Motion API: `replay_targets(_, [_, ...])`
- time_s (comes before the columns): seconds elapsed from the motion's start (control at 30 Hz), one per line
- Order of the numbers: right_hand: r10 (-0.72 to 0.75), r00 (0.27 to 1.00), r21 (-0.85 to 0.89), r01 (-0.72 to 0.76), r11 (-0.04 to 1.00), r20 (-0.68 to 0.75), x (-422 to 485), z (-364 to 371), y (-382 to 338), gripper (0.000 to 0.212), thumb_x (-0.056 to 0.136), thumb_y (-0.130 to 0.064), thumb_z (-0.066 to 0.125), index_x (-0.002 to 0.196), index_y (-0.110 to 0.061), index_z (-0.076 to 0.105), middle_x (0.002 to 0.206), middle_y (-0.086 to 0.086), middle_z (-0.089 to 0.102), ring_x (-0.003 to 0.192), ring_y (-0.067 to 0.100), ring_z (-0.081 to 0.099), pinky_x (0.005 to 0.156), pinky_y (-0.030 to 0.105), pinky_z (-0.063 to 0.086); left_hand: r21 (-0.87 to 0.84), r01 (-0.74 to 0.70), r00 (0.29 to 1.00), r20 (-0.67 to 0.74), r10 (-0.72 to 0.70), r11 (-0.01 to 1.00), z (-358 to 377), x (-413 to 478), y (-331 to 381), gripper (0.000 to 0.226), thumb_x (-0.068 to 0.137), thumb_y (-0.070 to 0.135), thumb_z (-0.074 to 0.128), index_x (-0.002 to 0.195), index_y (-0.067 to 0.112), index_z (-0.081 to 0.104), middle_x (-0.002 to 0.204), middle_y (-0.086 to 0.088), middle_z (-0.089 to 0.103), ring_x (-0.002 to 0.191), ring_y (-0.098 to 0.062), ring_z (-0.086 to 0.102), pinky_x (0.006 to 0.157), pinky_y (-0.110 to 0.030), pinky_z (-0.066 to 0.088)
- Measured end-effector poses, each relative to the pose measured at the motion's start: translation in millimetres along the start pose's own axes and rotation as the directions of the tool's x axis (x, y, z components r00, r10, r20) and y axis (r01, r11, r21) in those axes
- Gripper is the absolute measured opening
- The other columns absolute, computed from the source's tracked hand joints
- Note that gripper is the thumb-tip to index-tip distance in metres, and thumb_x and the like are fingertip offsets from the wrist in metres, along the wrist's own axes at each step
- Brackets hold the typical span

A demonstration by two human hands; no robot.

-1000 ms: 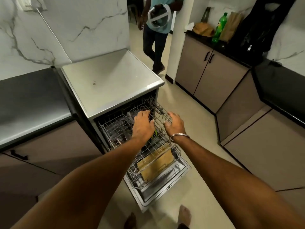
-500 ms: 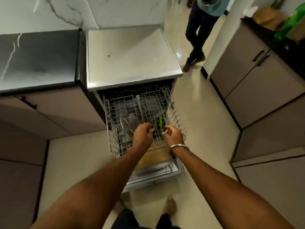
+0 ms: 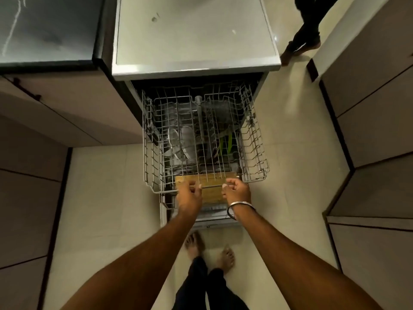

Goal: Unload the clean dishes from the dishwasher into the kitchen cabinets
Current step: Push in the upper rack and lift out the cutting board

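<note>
The dishwasher (image 3: 194, 68) stands open below me with its upper wire rack (image 3: 254, 139) pulled far out. My left hand (image 3: 188, 194) and my right hand (image 3: 237, 191) both grip the rack's front rail, fingers curled round the wire. Seen through the wires, steel plates (image 3: 182, 143) stand on edge in the lower rack, beside some green utensils (image 3: 225, 139). A wooden cutting board (image 3: 210, 184) lies under the rack's front, partly hidden by my hands.
The lowered dishwasher door (image 3: 214, 217) juts out toward my bare feet (image 3: 210, 251). Closed base cabinets line the left (image 3: 55, 113) and the right (image 3: 375, 108). Another person's legs (image 3: 304, 30) stand at the upper right beside the dishwasher top.
Both hands have drawn the upper rack out toward me, from half-in to fully extended. My view has tilted down to look straight at the racks.
</note>
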State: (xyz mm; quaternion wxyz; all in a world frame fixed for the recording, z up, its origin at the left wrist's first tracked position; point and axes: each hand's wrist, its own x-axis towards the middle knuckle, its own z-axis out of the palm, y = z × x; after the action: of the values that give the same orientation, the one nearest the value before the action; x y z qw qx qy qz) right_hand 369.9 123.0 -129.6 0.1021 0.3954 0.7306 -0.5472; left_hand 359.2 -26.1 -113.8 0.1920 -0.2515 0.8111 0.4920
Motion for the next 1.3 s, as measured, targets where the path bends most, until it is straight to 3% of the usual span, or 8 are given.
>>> replay_targets(0.2, [0.235, 0.972, 0.313, -0.217, 0.925, -0.020, 27.2, 31.5, 19.6, 0.012, 0.088, -0.004, 0.070, 0.096, -0.013, 0.069, 0.086, 0.010, 0.073, 0.071, 0.021, 0.070, 0.072, 0.033, 0.062, -0.315, 0.217, 0.976, 0.053, -0.212, 0.924, 33.0, 27.3, -24.9, 0.004, 0.099, 0.017, 0.066, 0.101, 0.019, 0.062, 0.102, -0.010, 0.070, 0.089, -0.026, 0.071, 0.076, -0.043, 0.064])
replay_targets(0.3, [0.354, 0.935, 0.451, -0.307, 0.838, -0.021, 41.5, 47.0, 35.9, 0.008, 0.089, -0.003, 0.069, 0.092, -0.010, 0.066, 0.081, 0.013, 0.068, 0.066, 0.021, 0.062, 0.072, 0.036, 0.057, -0.538, 0.344, 0.934, 0.109, -0.341, 0.770, 43.2, 36.5, -33.0, 0.009, 0.100, 0.014, 0.063, 0.107, 0.008, 0.060, 0.098, -0.015, 0.066, 0.078, -0.022, 0.064, 0.065, -0.032, 0.060])
replay_targets(0.43, [0.457, 0.889, 0.616, -0.370, 0.695, 0.019, 54.3, 59.4, 49.3, 0.008, 0.092, -0.001, 0.065, 0.095, -0.005, 0.058, 0.077, 0.015, 0.063, 0.067, 0.023, 0.061, 0.076, 0.042, 0.058, -0.687, 0.420, 0.863, 0.100, -0.495, 0.593, 55.6, 47.4, -36.7, 0.017, 0.103, 0.017, 0.060, 0.112, 0.003, 0.057, 0.099, -0.018, 0.070, 0.086, -0.029, 0.071, 0.086, -0.045, 0.062])
replay_targets(0.6, [0.441, 0.896, 0.717, -0.337, 0.610, 0.046, 67.6, 73.2, 57.0, 0.024, 0.092, 0.001, 0.060, 0.114, 0.010, 0.057, 0.087, 0.022, 0.070, 0.066, 0.026, 0.069, 0.063, 0.035, 0.062, -0.809, 0.405, 0.807, 0.097, -0.583, 0.425, 68.7, 62.5, -50.5, 0.014, 0.104, 0.015, 0.059, 0.110, 0.004, 0.054, 0.102, -0.027, 0.072, 0.082, -0.032, 0.074, 0.076, -0.042, 0.065])
replay_targets(0.77, [0.391, 0.916, 0.753, -0.319, 0.576, 0.089, 64.0, 67.3, 60.6, 0.032, 0.089, 0.001, 0.064, 0.117, 0.014, 0.056, 0.092, 0.023, 0.073, 0.070, 0.028, 0.072, 0.064, 0.034, 0.062, -0.846, 0.375, 0.815, 0.107, -0.570, 0.378, 75.3, 59.8, -53.0, 0.010, 0.104, 0.017, 0.057, 0.098, 0.009, 0.055, 0.095, -0.023, 0.071, 0.086, -0.033, 0.072, 0.087, -0.048, 0.061])
replay_targets(0.87, [0.375, 0.921, 0.762, -0.318, 0.564, 0.107, 64.6, 66.8, 57.9, 0.030, 0.090, 0.003, 0.064, 0.117, 0.013, 0.055, 0.097, 0.028, 0.072, 0.073, 0.030, 0.073, 0.069, 0.036, 0.063, -0.867, 0.367, 0.809, 0.118, -0.576, 0.337, 71.4, 64.2, -46.1, 0.017, 0.105, 0.010, 0.054, 0.090, 0.015, 0.049, 0.092, -0.024, 0.068, 0.078, -0.030, 0.069, 0.078, -0.042, 0.061])
replay_targets(1.13, [0.367, 0.924, 0.771, -0.312, 0.556, 0.110, 72.1, 72.4, 40.6, 0.032, 0.090, 0.003, 0.065, 0.118, 0.012, 0.053, 0.094, 0.026, 0.074, 0.087, 0.038, 0.074, 0.070, 0.037, 0.062, -0.868, 0.335, 0.843, 0.102, -0.528, 0.366, 65.1, 82.8, -35.0, 0.015, 0.104, 0.007, 0.055, 0.116, 0.004, 0.049, 0.098, -0.027, 0.066, 0.082, -0.033, 0.070, 0.083, -0.044, 0.061])
replay_targets(1.3, [0.332, 0.936, 0.780, -0.292, 0.553, 0.115, 93.4, 77.2, 25.2, 0.034, 0.089, 0.003, 0.066, 0.118, 0.013, 0.051, 0.095, 0.029, 0.073, 0.089, 0.041, 0.073, 0.069, 0.037, 0.062, -0.864, 0.323, 0.859, 0.096, -0.502, 0.386, 67.8, 104.3, -23.3, 0.007, 0.105, 0.011, 0.053, 0.107, 0.005, 0.051, 0.088, -0.023, 0.067, 0.073, -0.029, 0.070, 0.075, -0.040, 0.062])
